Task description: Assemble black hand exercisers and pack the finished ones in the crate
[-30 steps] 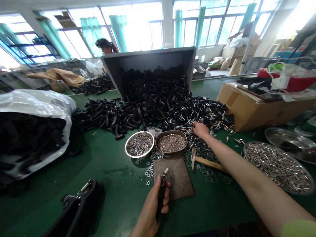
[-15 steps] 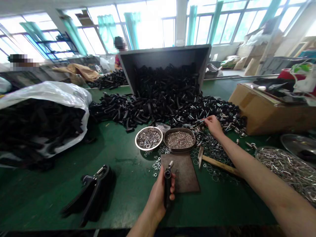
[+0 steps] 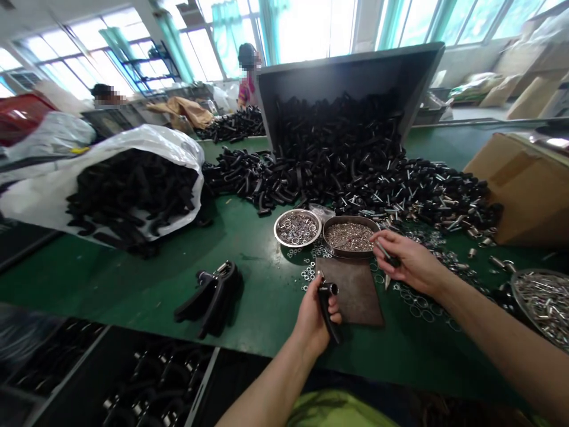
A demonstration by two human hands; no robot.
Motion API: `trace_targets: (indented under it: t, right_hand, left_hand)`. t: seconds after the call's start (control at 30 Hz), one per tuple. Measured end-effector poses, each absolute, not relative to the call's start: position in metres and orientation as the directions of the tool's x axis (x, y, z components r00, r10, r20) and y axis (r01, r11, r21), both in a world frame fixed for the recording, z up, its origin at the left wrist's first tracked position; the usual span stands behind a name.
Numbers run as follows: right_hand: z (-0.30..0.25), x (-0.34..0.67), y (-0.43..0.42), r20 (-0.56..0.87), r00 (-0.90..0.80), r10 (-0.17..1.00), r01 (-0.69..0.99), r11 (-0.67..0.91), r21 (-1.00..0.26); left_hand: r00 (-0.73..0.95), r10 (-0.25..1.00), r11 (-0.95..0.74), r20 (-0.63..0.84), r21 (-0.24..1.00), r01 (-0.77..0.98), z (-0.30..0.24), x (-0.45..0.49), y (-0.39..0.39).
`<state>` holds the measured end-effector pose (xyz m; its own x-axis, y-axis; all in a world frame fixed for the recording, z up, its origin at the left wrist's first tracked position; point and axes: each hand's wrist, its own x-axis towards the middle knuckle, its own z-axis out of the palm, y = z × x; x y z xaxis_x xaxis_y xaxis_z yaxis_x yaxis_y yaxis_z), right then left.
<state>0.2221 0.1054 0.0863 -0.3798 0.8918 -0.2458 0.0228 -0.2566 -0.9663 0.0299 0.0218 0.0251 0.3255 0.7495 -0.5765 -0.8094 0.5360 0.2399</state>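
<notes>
My left hand (image 3: 311, 314) is closed around a black handle (image 3: 329, 311), with a metal-rimmed opening at its upper end. A small metal piece shows by my thumb. My right hand (image 3: 413, 261) pinches a metal bolt with a black end (image 3: 388, 254), just right of the oval tin (image 3: 353, 254) of tiny metal parts. Below my hands lies a flat brown plate (image 3: 351, 290). A hand gripper with two black handles (image 3: 216, 296) and a metal spring rests on the table to the left. Only a hammer's tip (image 3: 387, 281) shows beneath my right hand.
A round bowl (image 3: 276, 232) holds metal rings. Black handles spill from a grey bin (image 3: 427, 77) and fill a white bag (image 3: 26, 201). A cardboard box (image 3: 520, 184) and a container of metal pieces (image 3: 546, 302) stand right. Two people are beyond the table.
My right hand has drawn back from the pile, bringing the bolt toward the left hand. The handle in my left hand has turned and tilted. The view has swung left and down.
</notes>
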Motion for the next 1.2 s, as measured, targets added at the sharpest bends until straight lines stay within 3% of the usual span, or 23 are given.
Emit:
trace_targets:
  t: [0.1,0.17,0.27,0.43,0.63,0.8,0.87,0.97,1.13,1.2]
  right_hand:
    - [0.088,0.21,0.092,-0.277,-0.47,0.838,0.518,0.008,-0.856]
    - [0.093,0.204,0.085,-0.171,-0.5,0.849,0.635,0.225,-0.739]
    - [0.102,0.196,0.073,-0.029,-0.544,0.839,0.62,0.379,-0.687]
    - [0.103,0.182,0.049,0.131,-0.563,0.816,0.565,0.496,-0.659]
    - [0.087,0.167,0.034,0.321,-0.631,0.706,0.553,0.7,-0.452]
    - [0.074,0.155,0.03,0.42,-0.647,0.636,0.55,0.771,-0.32]
    - [0.069,0.15,0.03,0.399,-0.606,0.688,0.593,0.725,-0.35]
    - [0.064,0.147,0.031,0.32,-0.524,0.789,0.614,0.611,-0.5]
    - [0.061,0.148,0.029,0.425,-0.513,0.746,0.482,0.66,-0.576]
    - [0.063,0.146,0.028,0.303,-0.476,0.825,0.492,0.536,-0.686]
  left_hand:
    - [0.295,0.763,0.509,-0.576,0.252,-0.823,0.025,0.028,0.02]
    - [0.277,0.775,0.487,-0.568,0.257,-0.835,0.025,0.026,0.019]
    - [0.266,0.794,0.457,-0.546,0.249,-0.854,0.024,0.024,0.018]
    - [0.25,0.799,0.435,-0.547,0.239,-0.868,0.024,0.023,0.017]
    - [0.213,0.83,0.398,-0.515,0.28,-0.873,0.027,0.026,0.012]
    - [0.108,0.864,0.319,-0.492,0.369,-0.873,0.03,0.032,0.009]
    - [0.046,0.875,0.28,-0.482,0.426,-0.86,0.029,0.033,0.009]
    - [-0.062,0.894,0.213,-0.444,0.543,-0.812,0.027,0.033,0.008]
    - [-0.186,0.903,0.102,-0.386,0.615,-0.782,0.031,0.032,0.006]
    - [-0.191,0.909,0.11,-0.371,0.655,-0.748,0.033,0.031,0.005]
